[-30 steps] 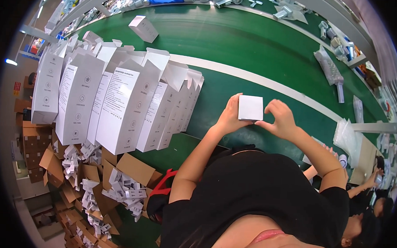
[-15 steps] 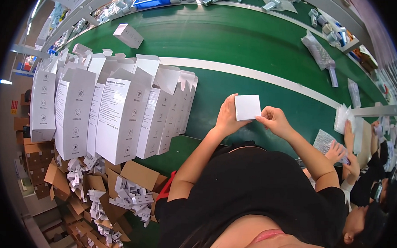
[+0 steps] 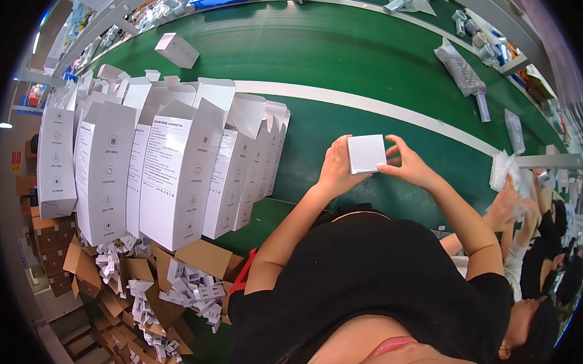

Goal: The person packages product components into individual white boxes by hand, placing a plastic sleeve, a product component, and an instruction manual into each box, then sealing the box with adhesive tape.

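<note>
A small white box (image 3: 367,153) is held upright over the green work surface, its square closed end facing up. My left hand (image 3: 338,165) wraps around its left and lower side. My right hand (image 3: 408,163) is at the box's right edge, with the thumb touching the near right corner. Its index finger is raised and apart from the thumb. The lower part of the box is hidden behind my hands. To the left stand several tall white printed cartons (image 3: 173,175) with their top flaps up.
A white box (image 3: 177,50) and a bubble-wrapped item (image 3: 461,67) lie on the green conveyor belt (image 3: 296,47). Brown cartons (image 3: 202,258) with white pieces inside sit at lower left. A co-worker's hands (image 3: 506,205) are at right, near clear bubble wrap (image 3: 502,171).
My right hand's index finger has lifted away from the thumb at the box's corner. The white box on the belt has shifted left. The co-worker's hands have moved up and closer together.
</note>
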A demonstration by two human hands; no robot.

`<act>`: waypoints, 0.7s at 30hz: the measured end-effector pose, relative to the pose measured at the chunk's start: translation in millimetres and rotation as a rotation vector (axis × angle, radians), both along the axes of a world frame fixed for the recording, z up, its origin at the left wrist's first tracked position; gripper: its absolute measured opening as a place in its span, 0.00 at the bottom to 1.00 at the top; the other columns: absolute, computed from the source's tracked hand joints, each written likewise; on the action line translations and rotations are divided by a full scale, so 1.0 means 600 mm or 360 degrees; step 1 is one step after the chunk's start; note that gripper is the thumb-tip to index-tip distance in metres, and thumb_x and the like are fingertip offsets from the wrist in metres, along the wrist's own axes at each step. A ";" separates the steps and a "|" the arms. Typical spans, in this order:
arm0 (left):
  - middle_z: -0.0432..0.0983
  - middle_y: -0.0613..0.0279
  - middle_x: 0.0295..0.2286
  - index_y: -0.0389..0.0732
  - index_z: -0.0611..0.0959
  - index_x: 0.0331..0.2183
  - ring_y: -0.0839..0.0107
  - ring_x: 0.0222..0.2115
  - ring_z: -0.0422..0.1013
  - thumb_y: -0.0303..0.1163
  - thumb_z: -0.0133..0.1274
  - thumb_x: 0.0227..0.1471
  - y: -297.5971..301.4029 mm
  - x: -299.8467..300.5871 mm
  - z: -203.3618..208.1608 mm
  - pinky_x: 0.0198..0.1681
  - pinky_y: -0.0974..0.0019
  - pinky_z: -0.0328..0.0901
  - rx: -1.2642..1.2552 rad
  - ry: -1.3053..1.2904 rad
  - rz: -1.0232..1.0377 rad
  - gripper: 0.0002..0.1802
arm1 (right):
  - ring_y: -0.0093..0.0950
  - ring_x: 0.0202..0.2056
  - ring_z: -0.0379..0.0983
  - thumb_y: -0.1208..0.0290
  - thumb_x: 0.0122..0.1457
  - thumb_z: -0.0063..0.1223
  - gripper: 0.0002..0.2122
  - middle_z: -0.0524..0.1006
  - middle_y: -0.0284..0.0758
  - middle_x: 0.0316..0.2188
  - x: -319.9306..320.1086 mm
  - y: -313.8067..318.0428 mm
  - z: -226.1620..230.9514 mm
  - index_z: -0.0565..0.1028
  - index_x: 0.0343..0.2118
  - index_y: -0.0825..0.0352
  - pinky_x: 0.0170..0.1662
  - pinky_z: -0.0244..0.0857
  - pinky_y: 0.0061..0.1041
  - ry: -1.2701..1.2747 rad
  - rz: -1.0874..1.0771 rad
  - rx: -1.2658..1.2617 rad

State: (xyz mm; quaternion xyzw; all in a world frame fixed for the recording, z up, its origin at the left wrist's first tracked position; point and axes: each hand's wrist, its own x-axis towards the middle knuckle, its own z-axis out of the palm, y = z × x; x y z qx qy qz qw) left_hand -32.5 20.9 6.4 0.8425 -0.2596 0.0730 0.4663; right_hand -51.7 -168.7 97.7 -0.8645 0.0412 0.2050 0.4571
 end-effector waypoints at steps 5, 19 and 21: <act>0.58 0.44 0.48 0.30 0.54 0.52 0.54 0.47 0.60 0.39 0.65 0.27 0.010 -0.002 0.007 0.49 0.59 0.56 0.0072 -0.0014 0.0040 0.54 | 0.42 0.47 0.61 0.68 0.43 0.59 0.35 0.58 0.50 0.49 0.036 0.049 0.056 0.55 0.55 0.66 0.48 0.57 0.36 -0.1375 0.1154 -0.0956; 0.62 0.48 0.48 0.35 0.67 0.47 0.54 0.48 0.60 0.42 0.53 0.44 0.226 -0.075 0.387 0.50 0.56 0.56 0.0674 -0.0885 0.1103 0.31 | 0.46 0.48 0.57 0.64 0.48 0.53 0.31 0.56 0.50 0.50 0.380 -0.041 -0.041 0.55 0.55 0.64 0.51 0.54 0.36 -0.1118 0.0396 -0.1486; 0.62 0.48 0.48 0.35 0.65 0.49 0.53 0.49 0.59 0.43 0.54 0.43 0.240 -0.065 0.402 0.51 0.56 0.56 0.0933 -0.0821 0.1210 0.34 | 0.46 0.48 0.57 0.64 0.48 0.52 0.31 0.57 0.50 0.50 0.393 -0.041 -0.036 0.55 0.55 0.64 0.51 0.54 0.35 -0.0956 0.0330 -0.1533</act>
